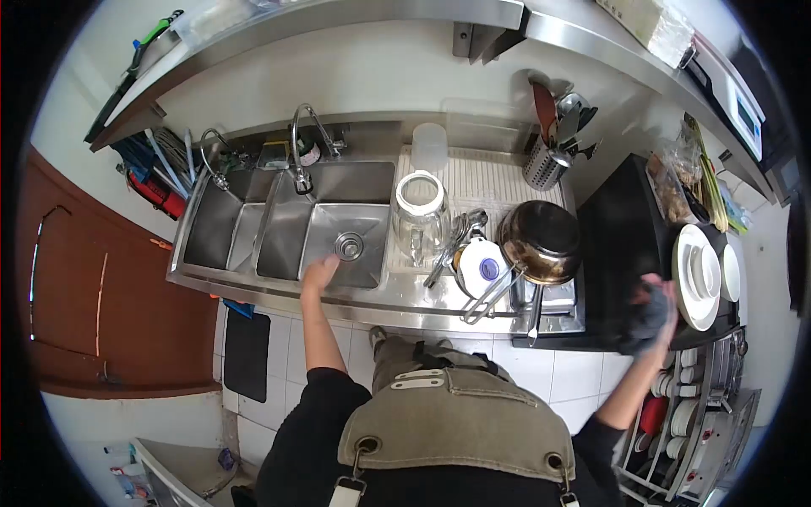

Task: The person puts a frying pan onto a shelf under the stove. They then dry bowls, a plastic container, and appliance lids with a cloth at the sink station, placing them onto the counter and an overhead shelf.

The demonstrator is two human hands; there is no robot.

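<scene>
My left hand (320, 274) is over the front edge of the right sink basin (351, 221), its fingers blurred and hard to read. On the right, my right hand (666, 321) holds a dark grey and pink cloth (648, 315) above the black counter (604, 253), near a stack of white plates (686, 291). Between the hands, a large glass jar (420, 221) stands on the steel drainboard (490, 179). Spoons (463, 232), a white lid with a blue centre (481, 269) and an upturned dark pan (541, 241) lie to its right.
Two faucets (302, 173) rise behind the sinks. A perforated holder (546, 166) with utensils stands at the back right. Overhead runs a steel shelf (380, 19). A dish rack (676, 406) is at the lower right, a brown door (127, 287) at the left.
</scene>
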